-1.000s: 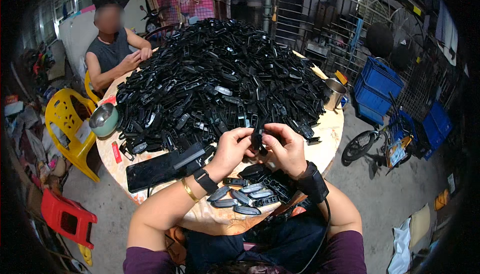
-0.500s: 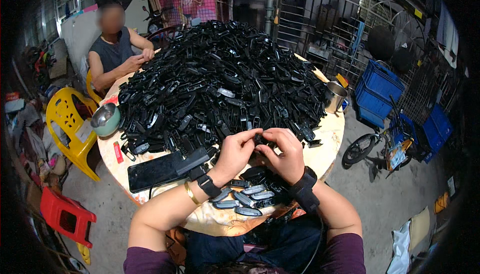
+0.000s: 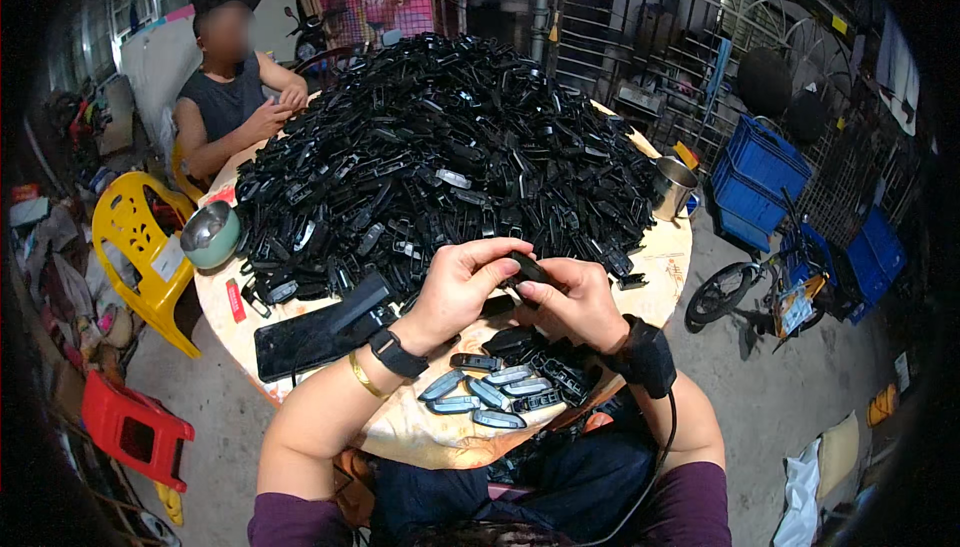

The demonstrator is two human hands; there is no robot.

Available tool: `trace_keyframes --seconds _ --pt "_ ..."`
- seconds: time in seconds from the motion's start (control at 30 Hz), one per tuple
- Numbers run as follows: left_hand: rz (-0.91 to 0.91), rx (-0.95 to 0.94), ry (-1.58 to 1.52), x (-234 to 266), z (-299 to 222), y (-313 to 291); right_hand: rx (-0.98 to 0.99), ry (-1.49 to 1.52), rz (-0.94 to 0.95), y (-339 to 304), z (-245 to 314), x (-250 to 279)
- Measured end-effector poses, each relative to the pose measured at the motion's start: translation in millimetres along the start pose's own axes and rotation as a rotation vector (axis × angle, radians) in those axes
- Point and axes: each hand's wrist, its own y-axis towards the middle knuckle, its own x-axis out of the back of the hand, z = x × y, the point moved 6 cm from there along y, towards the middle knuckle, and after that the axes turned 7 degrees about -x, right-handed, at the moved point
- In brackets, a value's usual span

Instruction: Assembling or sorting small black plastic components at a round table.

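Observation:
Between my two hands is a small black plastic part (image 3: pixel 528 269), long and rounded. My left hand (image 3: pixel 462 282) pinches its left end between thumb and fingers. The thumb and fingers of my right hand (image 3: pixel 583 299) grip its other end. Just beyond my fingers rises a large heap of similar black plastic parts (image 3: pixel 450 157). Nearer to me, below my hands, lie several elongated parts with grey glossy faces (image 3: pixel 490 394) and some all-black pieces (image 3: pixel 560 377). My fingers hide part of what I hold.
A round table (image 3: pixel 660 282) bears the heap, a dark phone-like slab (image 3: pixel 300 344), a green-rimmed bowl (image 3: pixel 211 234) and a metal cup (image 3: pixel 673 188). Across to the left sits another person (image 3: pixel 228 107). A yellow chair (image 3: pixel 140 237), red stool (image 3: pixel 130 432) and blue crates (image 3: pixel 757 182) stand around.
My wrists have turned and my hands moved slightly; the black part now shows more clearly between my fingers. The other person's head has shifted a little.

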Motion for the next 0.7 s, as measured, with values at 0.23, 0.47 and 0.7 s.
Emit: trace_keyframes --seconds 0.23,0.47,0.7 --pt "0.167 0.140 0.004 0.7 -0.5 2.7 0.257 -0.408 0.109 4.5 15.0 5.2" --pt "0.637 0.160 0.168 -29.4 -13.7 -15.0 0.268 -0.827 -0.007 5.3 -15.4 -4.9" --pt "0.679 0.072 0.741 29.8 -11.8 -10.6 0.183 -0.798 -0.056 3.2 -15.4 1.3"
